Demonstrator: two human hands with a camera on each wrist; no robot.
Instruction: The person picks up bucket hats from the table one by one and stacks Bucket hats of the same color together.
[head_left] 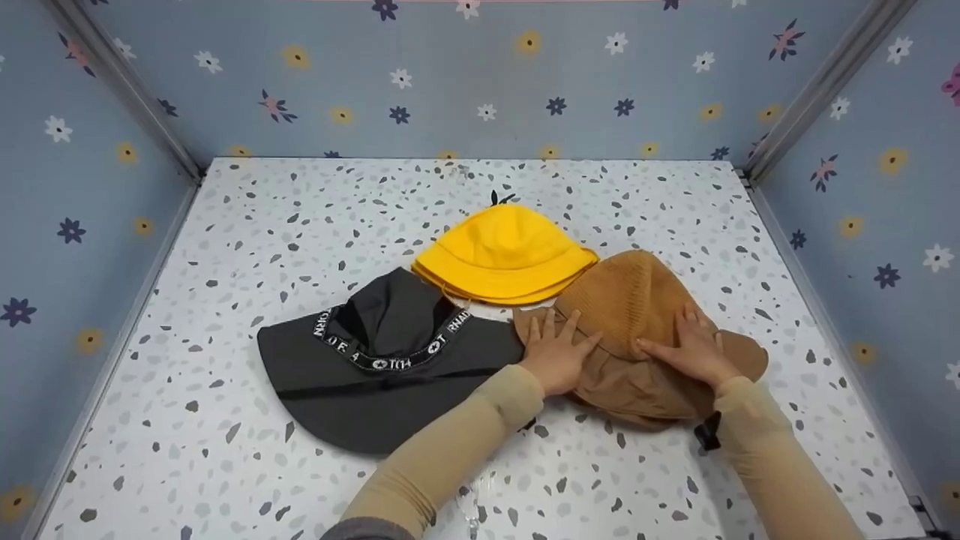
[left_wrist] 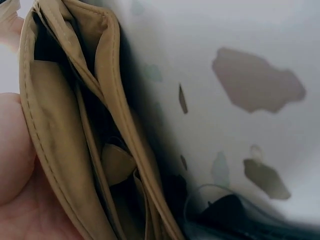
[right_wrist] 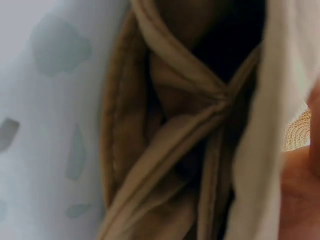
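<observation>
A brown hat with a ribbed corduroy crown point(head_left: 611, 300) lies flattened at the right of the head view. My left hand point(head_left: 556, 352) rests on its left brim with the fingers spread. On the right side of the crown and brim, my right hand point(head_left: 691, 349) presses with fingers extended. The left wrist view shows the hat's folded brim edges point(left_wrist: 60, 120) beside the palm point(left_wrist: 20, 200). Layered brown fabric point(right_wrist: 130, 100) fills the middle of the right wrist view, and part of the hand point(right_wrist: 302, 200) shows at its right edge.
A black wide-brimmed hat point(head_left: 345, 412) with a lettered band lies at the left, partly under my left forearm. Behind them sits a yellow bucket hat point(head_left: 510, 247). Blue flowered panels point(head_left: 450, 75) enclose the speckled white table point(head_left: 262, 210) at the back and sides.
</observation>
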